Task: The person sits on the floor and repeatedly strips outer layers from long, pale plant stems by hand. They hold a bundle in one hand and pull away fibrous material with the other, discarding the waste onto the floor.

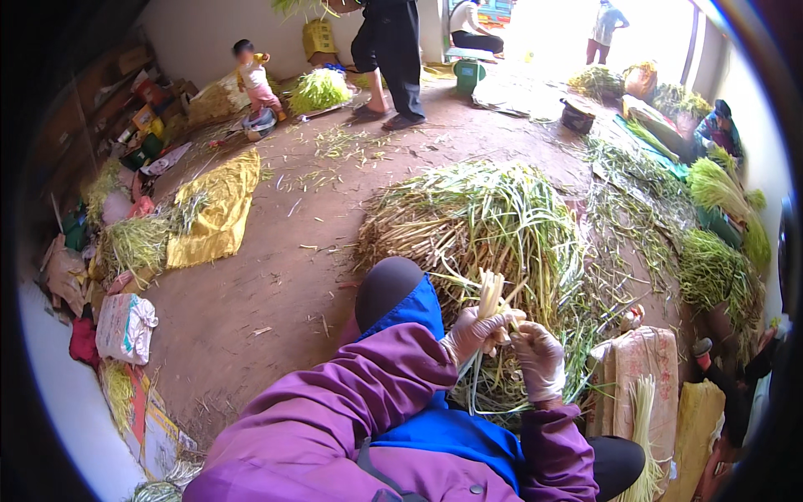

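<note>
My left hand (475, 334), in a thin pale glove, grips a small bunch of pale cut stalks (491, 293) with their ends pointing up. Close beside it my right hand (541, 361), gloved too, has its thumb and fingers pinched together at a thin stalk by the bunch. Long green leaves hang beneath both hands. Just beyond them lies a large heap of leafy stalks (483, 219), cut ends to the left and green leaves to the right. A blue apron (448, 433) covers my lap.
Bundled pale stalks (643, 420) lean on a wrapped package (649, 357) at my right. Loose leaves (633, 207) litter the floor beyond. A yellow woven sack (216, 216) lies left. Past the heap, a person in dark trousers (392, 63) stands near a green scale (469, 72); several other people are around.
</note>
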Motion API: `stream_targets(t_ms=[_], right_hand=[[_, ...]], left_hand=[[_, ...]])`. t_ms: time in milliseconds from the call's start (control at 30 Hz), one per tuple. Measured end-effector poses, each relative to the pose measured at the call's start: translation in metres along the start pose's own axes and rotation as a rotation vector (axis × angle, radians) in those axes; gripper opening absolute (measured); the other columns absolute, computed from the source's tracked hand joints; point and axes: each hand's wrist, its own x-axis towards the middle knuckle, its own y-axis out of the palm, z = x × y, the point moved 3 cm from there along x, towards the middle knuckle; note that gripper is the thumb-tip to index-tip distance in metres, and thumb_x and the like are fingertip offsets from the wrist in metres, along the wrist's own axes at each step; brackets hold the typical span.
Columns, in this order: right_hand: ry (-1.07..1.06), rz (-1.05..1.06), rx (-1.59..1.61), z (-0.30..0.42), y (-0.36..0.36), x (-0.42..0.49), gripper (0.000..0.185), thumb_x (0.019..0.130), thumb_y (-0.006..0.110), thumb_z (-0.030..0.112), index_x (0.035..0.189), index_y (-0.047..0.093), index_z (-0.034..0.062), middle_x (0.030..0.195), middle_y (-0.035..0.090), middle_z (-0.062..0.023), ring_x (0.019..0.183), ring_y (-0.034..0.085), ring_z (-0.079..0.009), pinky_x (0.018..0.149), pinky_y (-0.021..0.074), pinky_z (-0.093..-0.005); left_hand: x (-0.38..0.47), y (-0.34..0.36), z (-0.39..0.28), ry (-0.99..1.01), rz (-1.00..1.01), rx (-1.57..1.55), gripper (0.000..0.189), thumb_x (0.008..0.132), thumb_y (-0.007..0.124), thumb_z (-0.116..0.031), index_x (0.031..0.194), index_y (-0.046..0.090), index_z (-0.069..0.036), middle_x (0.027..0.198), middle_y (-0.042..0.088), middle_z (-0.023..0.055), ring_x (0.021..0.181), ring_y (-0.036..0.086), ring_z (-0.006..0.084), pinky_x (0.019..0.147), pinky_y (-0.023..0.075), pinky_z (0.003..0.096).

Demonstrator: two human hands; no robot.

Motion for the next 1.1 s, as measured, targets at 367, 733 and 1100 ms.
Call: stream_targets(t_ms=[367,733,1100], right_hand=[[0.495,0.275,0.541,-0.013,0.001,-0.005,0.018,0.089,0.063,0.016,0.097,0.063,0.0006,0.076,0.066,-0.0049,0.063,0.062,-0.0119,0.058,0.0484,-0.0225],[0.412,0.290,0.611,-0.013,0.016,-0.003,0.028,0.089,0.063,0.014,0.112,0.063,-0.0009,0.095,0.065,-0.0030,0.080,0.060,-0.0090,0.070,0.0482,-0.0224],[0.478,0.124,0.760,-0.038,0.005,0.001,0.016,0.093,0.059,0.020,0.094,0.064,0.0045,0.082,0.067,-0.0043,0.071,0.061,-0.0094,0.067,0.0468,-0.0224]], left_hand=[[-0.002,0.001,-0.004,0.038,0.080,0.041,0.033,0.091,0.059,-0.030,0.114,0.066,-0.008,0.063,0.055,-0.0020,0.047,0.047,0.0050,0.041,0.0397,0.0195],[-0.006,0.001,-0.013,0.065,0.171,0.043,0.035,0.089,0.062,-0.024,0.110,0.062,0.004,0.086,0.066,0.0087,0.067,0.063,0.0154,0.057,0.0523,0.0266],[0.005,-0.001,-0.014,0.014,0.022,-0.228,0.034,0.090,0.058,-0.020,0.113,0.060,0.004,0.105,0.067,0.0091,0.063,0.053,0.0066,0.053,0.0479,0.0219]])
